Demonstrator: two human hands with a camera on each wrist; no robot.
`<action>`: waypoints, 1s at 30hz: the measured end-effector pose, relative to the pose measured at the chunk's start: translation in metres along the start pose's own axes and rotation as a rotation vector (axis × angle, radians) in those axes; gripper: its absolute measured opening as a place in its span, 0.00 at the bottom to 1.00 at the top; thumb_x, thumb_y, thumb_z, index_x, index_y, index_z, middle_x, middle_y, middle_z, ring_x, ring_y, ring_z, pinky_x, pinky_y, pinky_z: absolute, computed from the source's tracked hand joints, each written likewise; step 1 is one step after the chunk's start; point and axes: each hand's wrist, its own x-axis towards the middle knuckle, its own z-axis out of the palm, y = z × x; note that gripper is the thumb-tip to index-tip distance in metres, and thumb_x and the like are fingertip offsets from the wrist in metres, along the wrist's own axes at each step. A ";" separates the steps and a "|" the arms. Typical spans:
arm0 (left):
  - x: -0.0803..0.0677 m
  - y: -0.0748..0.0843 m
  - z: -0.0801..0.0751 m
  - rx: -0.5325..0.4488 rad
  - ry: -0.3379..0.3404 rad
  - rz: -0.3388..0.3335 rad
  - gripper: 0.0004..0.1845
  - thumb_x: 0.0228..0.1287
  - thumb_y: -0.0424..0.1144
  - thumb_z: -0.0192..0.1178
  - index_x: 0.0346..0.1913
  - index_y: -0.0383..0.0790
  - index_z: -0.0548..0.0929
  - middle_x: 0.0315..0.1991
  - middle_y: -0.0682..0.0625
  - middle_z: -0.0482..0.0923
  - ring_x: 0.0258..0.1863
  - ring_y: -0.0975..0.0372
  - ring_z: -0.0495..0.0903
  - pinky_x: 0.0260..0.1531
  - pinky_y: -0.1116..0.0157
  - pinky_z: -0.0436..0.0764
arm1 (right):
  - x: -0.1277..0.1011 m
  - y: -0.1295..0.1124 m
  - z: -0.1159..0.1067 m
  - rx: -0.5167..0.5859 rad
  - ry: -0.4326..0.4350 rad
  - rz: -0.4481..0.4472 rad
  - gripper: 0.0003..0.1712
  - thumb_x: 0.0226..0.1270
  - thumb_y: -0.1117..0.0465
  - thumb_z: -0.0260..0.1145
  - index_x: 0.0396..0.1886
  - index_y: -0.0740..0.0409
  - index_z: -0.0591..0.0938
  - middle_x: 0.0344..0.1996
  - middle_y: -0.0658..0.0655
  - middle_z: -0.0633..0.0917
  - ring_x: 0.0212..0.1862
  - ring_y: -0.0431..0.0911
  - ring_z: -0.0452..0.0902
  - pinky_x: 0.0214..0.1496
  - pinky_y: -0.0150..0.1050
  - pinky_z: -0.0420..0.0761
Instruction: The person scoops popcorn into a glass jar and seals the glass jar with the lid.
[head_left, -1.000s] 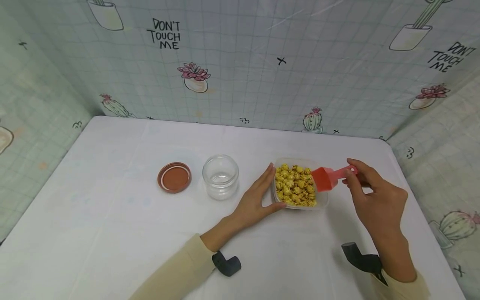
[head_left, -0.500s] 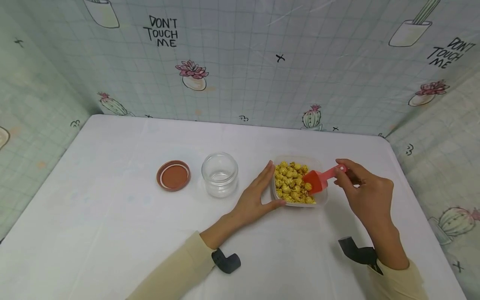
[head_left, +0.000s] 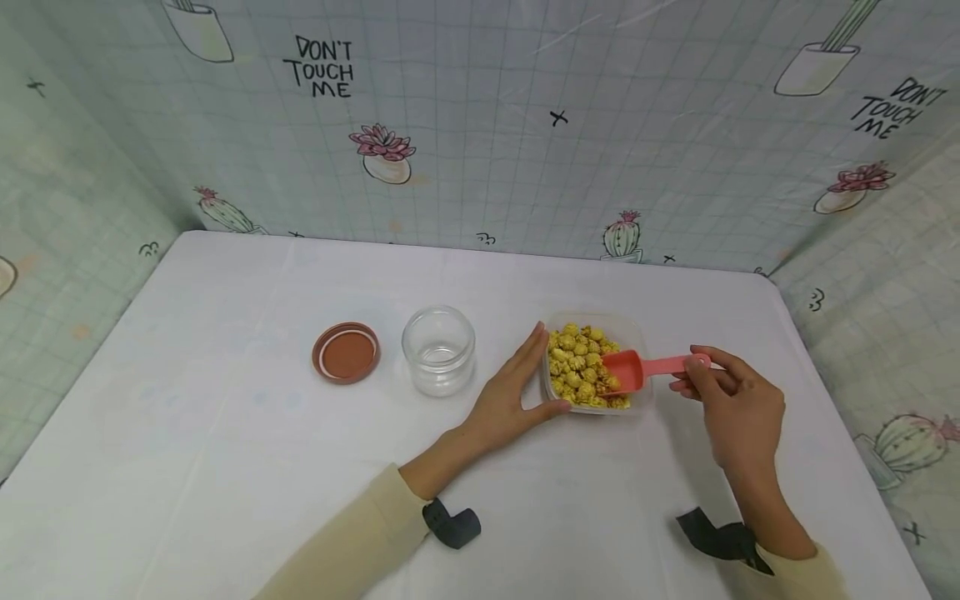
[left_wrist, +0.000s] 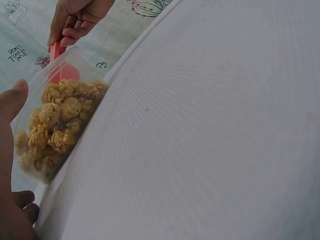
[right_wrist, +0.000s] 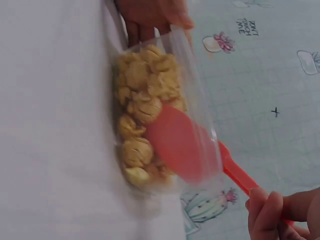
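Note:
A clear plastic tub [head_left: 637, 333] of yellow caramel popcorn [head_left: 577, 358] stands on the table, right of centre. My right hand [head_left: 738, 412] pinches the handle of a red scoop [head_left: 626, 371] between thumb and fingers. The scoop's bowl sits inside the tub at its right side, pushed into the popcorn; the right wrist view shows the bowl [right_wrist: 177, 142] through the clear wall. My left hand [head_left: 502, 404] rests against the tub's left side, thumb at the near corner and fingers along the far left, fairly straight.
An uncovered glass jar [head_left: 438, 350] stands left of my left hand. Farther left lies a round brown lid [head_left: 347, 353]. A white cloth covers the table [head_left: 225, 433], and printed fabric [head_left: 480, 133] rises behind it and at both sides.
The scoop has gone from the tub's right rim down and left into the popcorn, and its handle now lies flatter. My right hand has moved left and lowered; my left hand stays put.

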 end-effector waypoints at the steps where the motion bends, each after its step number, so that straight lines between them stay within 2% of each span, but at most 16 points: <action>1: 0.000 0.000 0.000 0.002 0.001 0.004 0.50 0.62 0.55 0.62 0.77 0.42 0.44 0.77 0.57 0.35 0.73 0.67 0.38 0.69 0.57 0.53 | -0.001 0.002 0.002 0.016 -0.003 0.022 0.25 0.66 0.46 0.62 0.58 0.53 0.80 0.32 0.50 0.87 0.30 0.34 0.83 0.29 0.23 0.77; 4: 0.000 0.000 0.000 -0.002 0.002 0.011 0.50 0.62 0.56 0.61 0.77 0.41 0.44 0.77 0.56 0.35 0.73 0.67 0.38 0.70 0.58 0.53 | -0.004 0.006 0.006 0.072 -0.016 0.066 0.26 0.66 0.46 0.63 0.59 0.54 0.79 0.32 0.50 0.87 0.31 0.36 0.84 0.30 0.23 0.78; 7: 0.000 0.000 0.001 -0.009 0.009 0.015 0.50 0.62 0.55 0.62 0.76 0.41 0.45 0.77 0.55 0.36 0.73 0.66 0.38 0.70 0.58 0.53 | -0.006 0.008 0.009 0.117 -0.039 0.108 0.28 0.65 0.46 0.64 0.60 0.56 0.78 0.34 0.50 0.87 0.32 0.39 0.85 0.37 0.24 0.80; 11: 0.000 0.000 0.002 -0.009 0.007 0.015 0.50 0.62 0.54 0.63 0.76 0.41 0.44 0.77 0.56 0.36 0.73 0.66 0.39 0.70 0.58 0.52 | -0.007 0.011 0.009 0.167 -0.056 0.161 0.28 0.65 0.48 0.65 0.59 0.58 0.78 0.33 0.50 0.87 0.32 0.43 0.84 0.37 0.24 0.80; 18: -0.001 0.000 0.000 -0.011 0.014 0.007 0.50 0.62 0.55 0.62 0.77 0.42 0.43 0.77 0.56 0.36 0.73 0.65 0.39 0.70 0.58 0.53 | -0.006 0.015 0.012 0.146 -0.093 0.077 0.25 0.63 0.48 0.67 0.54 0.60 0.81 0.30 0.50 0.87 0.28 0.45 0.81 0.32 0.26 0.81; 24: -0.001 0.001 0.001 -0.014 0.011 0.007 0.50 0.62 0.55 0.62 0.77 0.43 0.43 0.77 0.55 0.36 0.74 0.63 0.40 0.70 0.58 0.52 | -0.001 0.020 0.008 0.211 -0.195 0.096 0.27 0.62 0.51 0.69 0.53 0.66 0.80 0.30 0.52 0.87 0.28 0.46 0.81 0.33 0.29 0.83; 26: -0.001 0.001 0.001 -0.012 0.010 0.002 0.50 0.62 0.55 0.63 0.77 0.43 0.43 0.77 0.56 0.35 0.74 0.64 0.39 0.70 0.58 0.52 | 0.001 0.022 0.008 0.237 -0.206 0.096 0.27 0.61 0.51 0.69 0.53 0.67 0.80 0.30 0.52 0.87 0.27 0.45 0.81 0.32 0.29 0.83; 30: 0.000 0.001 0.002 -0.015 0.014 -0.002 0.50 0.62 0.53 0.64 0.77 0.44 0.43 0.77 0.56 0.36 0.74 0.64 0.40 0.70 0.58 0.52 | 0.004 0.023 0.006 0.222 -0.223 0.094 0.28 0.62 0.51 0.69 0.54 0.66 0.79 0.32 0.55 0.87 0.28 0.45 0.80 0.33 0.27 0.82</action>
